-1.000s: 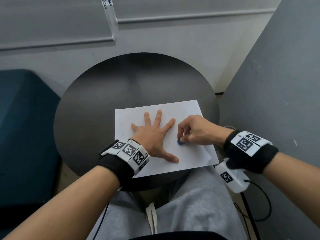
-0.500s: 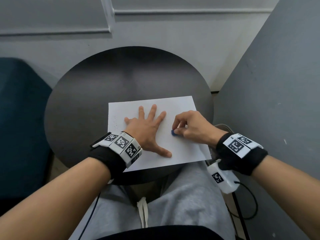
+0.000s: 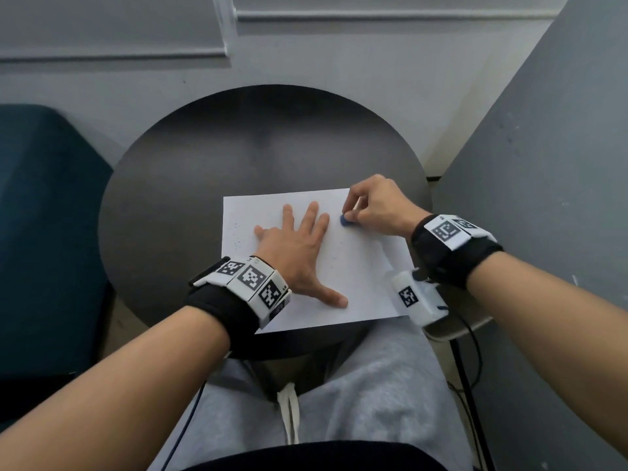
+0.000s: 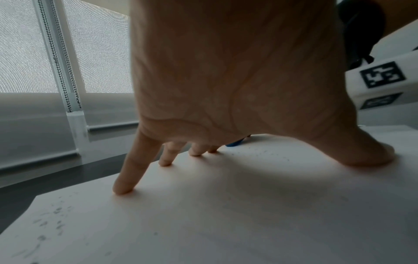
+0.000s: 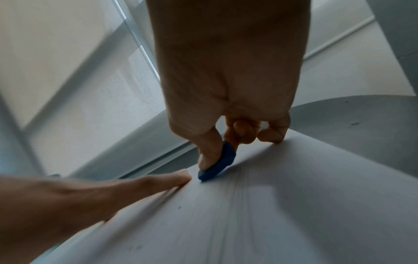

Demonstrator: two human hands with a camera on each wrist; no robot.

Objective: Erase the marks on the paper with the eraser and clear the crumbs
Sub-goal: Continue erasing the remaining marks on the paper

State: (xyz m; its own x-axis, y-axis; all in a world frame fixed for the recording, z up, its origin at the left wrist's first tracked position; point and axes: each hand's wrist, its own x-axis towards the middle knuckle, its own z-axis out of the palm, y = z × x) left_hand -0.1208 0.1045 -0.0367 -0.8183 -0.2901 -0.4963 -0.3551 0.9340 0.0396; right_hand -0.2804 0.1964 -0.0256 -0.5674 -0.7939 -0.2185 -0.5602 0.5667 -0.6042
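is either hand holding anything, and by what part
The right hand pinches the blue eraser by its upper end. The left hand holds nothing; it presses flat on the paper.

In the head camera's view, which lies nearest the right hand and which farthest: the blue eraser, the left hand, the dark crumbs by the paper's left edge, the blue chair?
1. The blue eraser: pinched in the right hand itself.
2. The left hand: spread flat on the paper, just left of the eraser.
3. The crumbs: near the paper's left edge, beyond the left hand.
4. The blue chair: far left, off the table.
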